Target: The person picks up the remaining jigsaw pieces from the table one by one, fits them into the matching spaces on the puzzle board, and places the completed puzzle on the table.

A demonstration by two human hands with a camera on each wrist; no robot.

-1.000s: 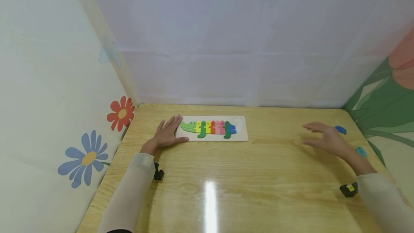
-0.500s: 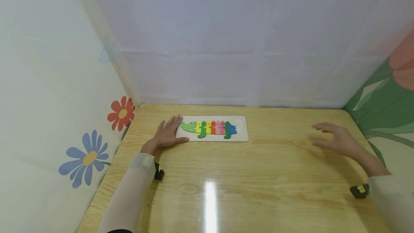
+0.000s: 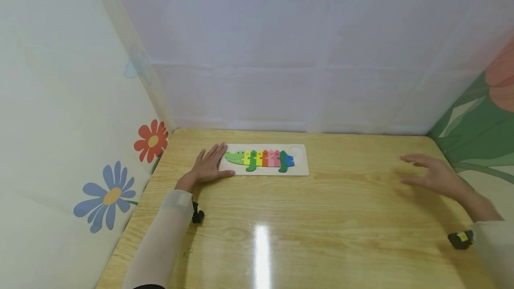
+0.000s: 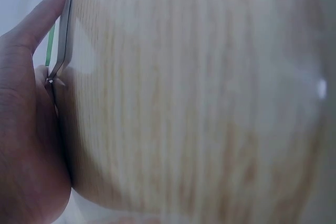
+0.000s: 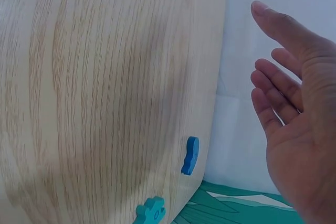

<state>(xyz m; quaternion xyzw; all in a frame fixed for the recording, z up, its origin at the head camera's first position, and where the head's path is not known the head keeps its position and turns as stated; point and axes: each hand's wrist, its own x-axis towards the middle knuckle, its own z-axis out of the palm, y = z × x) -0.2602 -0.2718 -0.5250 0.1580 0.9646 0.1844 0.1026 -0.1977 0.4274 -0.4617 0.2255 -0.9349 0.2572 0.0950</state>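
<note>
Flat rect. board [image 3: 267, 171] of pale wood, w/ a multicoloured crocodile [image 3: 265, 158] of interlocking pcs on it, lies a bit left of ctr in the head view, nr the far edge of the wood-grain table [image 3: 341, 217]; bare left hand [image 3: 210, 164] rests at the board's left end, fingertips by its upper left corner, thumb along its lower edge; those fingers are straight & spread, thumb well out, touching w/o curling round it; upper left of the left wrist view, thumb sits against the board's edge; bare right hand [image 3: 435, 175] is raised over the table at right of the head view, well apart from the board; its fingers are loosely bent, wide gap btwn them & thumb, gripping nothing; in the right wrist view, a dark blue curved pc [image 5: 190, 156] & a teal lobed pc [image 5: 150, 211], cut by the bottom edge, lie lower ctr, below-left of those fingers.
</note>
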